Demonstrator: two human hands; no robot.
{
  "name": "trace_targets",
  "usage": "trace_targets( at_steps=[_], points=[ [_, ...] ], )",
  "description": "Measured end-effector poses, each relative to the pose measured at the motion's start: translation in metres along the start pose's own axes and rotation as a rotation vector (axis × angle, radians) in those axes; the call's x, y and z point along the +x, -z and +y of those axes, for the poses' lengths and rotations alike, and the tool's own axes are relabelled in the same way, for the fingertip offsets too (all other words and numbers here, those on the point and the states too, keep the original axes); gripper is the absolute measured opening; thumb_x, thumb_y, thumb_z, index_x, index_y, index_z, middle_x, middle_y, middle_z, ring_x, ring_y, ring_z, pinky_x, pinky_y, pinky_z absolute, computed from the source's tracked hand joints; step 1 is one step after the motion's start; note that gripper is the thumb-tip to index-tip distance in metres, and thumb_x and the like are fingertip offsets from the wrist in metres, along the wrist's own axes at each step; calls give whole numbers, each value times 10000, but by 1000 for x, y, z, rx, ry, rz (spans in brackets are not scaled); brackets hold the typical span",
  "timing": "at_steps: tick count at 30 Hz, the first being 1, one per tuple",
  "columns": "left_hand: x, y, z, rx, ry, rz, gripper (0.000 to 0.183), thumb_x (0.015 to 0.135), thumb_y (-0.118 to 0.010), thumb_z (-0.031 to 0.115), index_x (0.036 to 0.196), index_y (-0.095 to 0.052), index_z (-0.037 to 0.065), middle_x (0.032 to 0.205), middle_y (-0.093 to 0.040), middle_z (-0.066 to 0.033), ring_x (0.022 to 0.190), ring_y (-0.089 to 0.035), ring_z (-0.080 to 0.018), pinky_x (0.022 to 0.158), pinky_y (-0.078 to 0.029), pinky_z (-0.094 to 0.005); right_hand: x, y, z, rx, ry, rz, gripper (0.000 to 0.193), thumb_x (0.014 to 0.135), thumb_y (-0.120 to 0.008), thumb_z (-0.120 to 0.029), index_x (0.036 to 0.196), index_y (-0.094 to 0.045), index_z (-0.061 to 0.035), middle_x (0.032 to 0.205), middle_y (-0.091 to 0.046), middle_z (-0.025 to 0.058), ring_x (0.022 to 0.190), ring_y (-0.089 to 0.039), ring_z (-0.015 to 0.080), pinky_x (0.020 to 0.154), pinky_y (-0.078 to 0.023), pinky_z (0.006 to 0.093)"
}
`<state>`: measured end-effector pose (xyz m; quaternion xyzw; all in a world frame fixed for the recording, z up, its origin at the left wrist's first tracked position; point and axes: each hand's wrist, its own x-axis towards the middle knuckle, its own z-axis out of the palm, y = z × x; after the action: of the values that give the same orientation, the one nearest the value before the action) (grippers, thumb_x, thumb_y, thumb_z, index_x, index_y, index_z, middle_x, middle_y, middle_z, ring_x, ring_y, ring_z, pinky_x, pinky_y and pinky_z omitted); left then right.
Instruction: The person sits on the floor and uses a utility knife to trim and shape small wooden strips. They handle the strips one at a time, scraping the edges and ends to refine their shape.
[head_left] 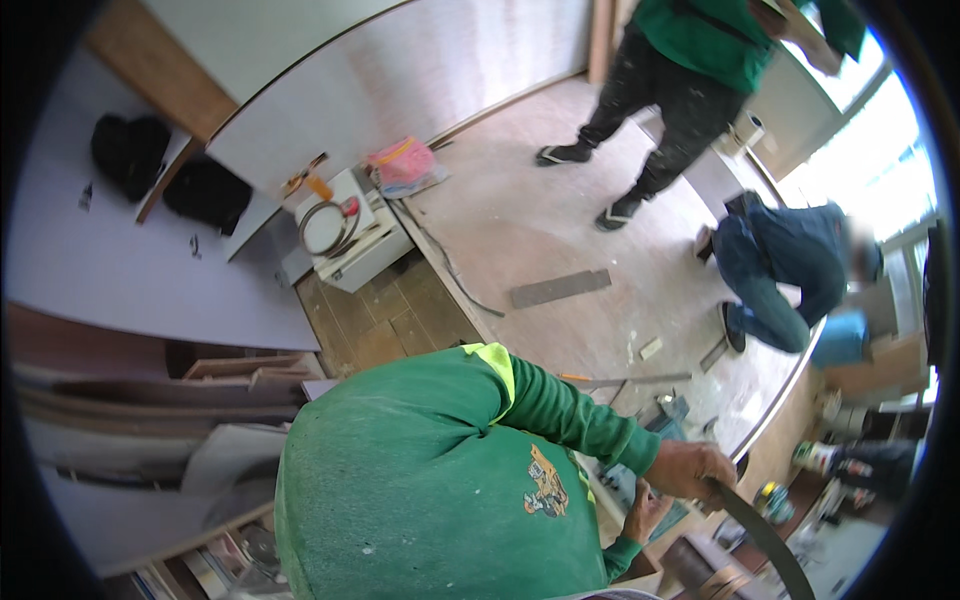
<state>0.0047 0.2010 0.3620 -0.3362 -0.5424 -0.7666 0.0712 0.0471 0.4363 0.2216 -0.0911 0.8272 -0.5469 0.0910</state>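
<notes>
My green-sleeved left arm reaches across from the left. At its end my left hand (692,470) is closed on a long dark bendable strip (755,530), which curves down to the lower right. Just below it is my right hand (646,512), its fingers partly apart, beside a teal case or tool (672,408) that my arm partly covers. I cannot make out anything held in the right hand. A long thin strip (640,379), a pencil-like orange stick (574,377) and a small pale block (651,348) lie on the floor beyond my arm.
A flat grey board (560,289) lies on the dusty floor. One person (690,60) stands at the back; another (785,260) crouches at right. A white cabinet (365,255) carries a coiled band (325,228). Stacked boards (180,420) stand left; tools and boxes clutter the lower right.
</notes>
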Motion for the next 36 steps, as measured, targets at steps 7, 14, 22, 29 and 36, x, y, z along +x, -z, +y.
trace_targets(
  at_steps=[7, 14, 22, 29, 36],
  points=[
    [-14, -9, -2, -55, 57, 223, 137, 924, -768, 60, 1052, -750, 13, 943, -685, -101, 873, -662, -222, 803, -515, -368, 39, 22, 36, 225, 40, 52, 360, 975, -749, -217, 1181, -562, 11, 1159, -622, 111, 1025, -596, 165, 926, -478, 327],
    [-67, 40, -11, 318, 292, 111, 484, 946, -766, 288, 1342, -641, 39, 1263, -673, -160, 1192, -650, -286, 1043, -500, -403, 62, 16, -53, 191, 67, -142, 232, 1057, -660, -191, 1158, -670, 18, 1058, -710, 109, 938, -652, 147, 875, -502, 297],
    [-303, 152, -91, 870, 1247, 80, 694, 865, -731, 530, 1411, -582, 129, 1331, -663, -207, 1210, -636, -422, 1047, -492, -506, 74, 42, -16, 275, 6, -125, 220, 1030, -701, -221, 1050, -733, -4, 1013, -727, 87, 876, -681, 158, 831, -548, 320],
    [-478, 180, -102, 692, 1499, 572, 501, 902, -715, 549, 1099, -783, 94, 1040, -763, -188, 983, -735, -333, 891, -567, -453, 85, 31, 14, 46, 127, -283, 192, 1032, -697, -213, 997, -738, -29, 956, -721, 79, 873, -641, 153, 827, -502, 314],
    [-543, 216, -69, 520, 1581, 841, 530, 881, -741, 579, 1062, -810, 86, 981, -778, -150, 840, -749, -277, 769, -603, -437, 86, -35, -1, -126, 7, -336, 303, 1025, -714, -296, 1038, -703, 6, 829, -655, 41, 758, -557, 132, 694, -467, 321]
  ],
)
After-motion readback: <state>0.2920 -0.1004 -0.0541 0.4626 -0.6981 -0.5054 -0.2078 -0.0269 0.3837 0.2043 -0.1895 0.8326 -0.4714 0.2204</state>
